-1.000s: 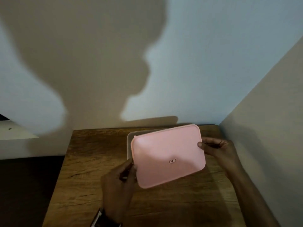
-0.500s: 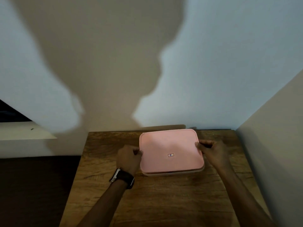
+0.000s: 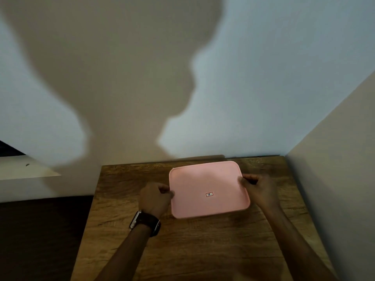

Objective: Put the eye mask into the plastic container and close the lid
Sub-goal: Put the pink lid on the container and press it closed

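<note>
Because the pink lid (image 3: 209, 189) lies flat over the plastic container, which it hides almost entirely, your hands sit at opposite short edges to seat it evenly on the counter (image 3: 203, 244). Left hand (image 3: 155, 198) and right hand (image 3: 259, 190) are curled, pinching the lid's rim. The eye mask is not visible, presumably inside.

You have only one marking in view: a small red-bordered white sticker (image 3: 209, 194) on the top of the pink lid (image 3: 207, 183), a little toward 5 o'clock from the lid's middle. Its dark characters are too small and blurred for you to read, so no word or number can be made out. The watch (image 3: 145, 223) on your left wrist shows no legible face or brand.
</note>
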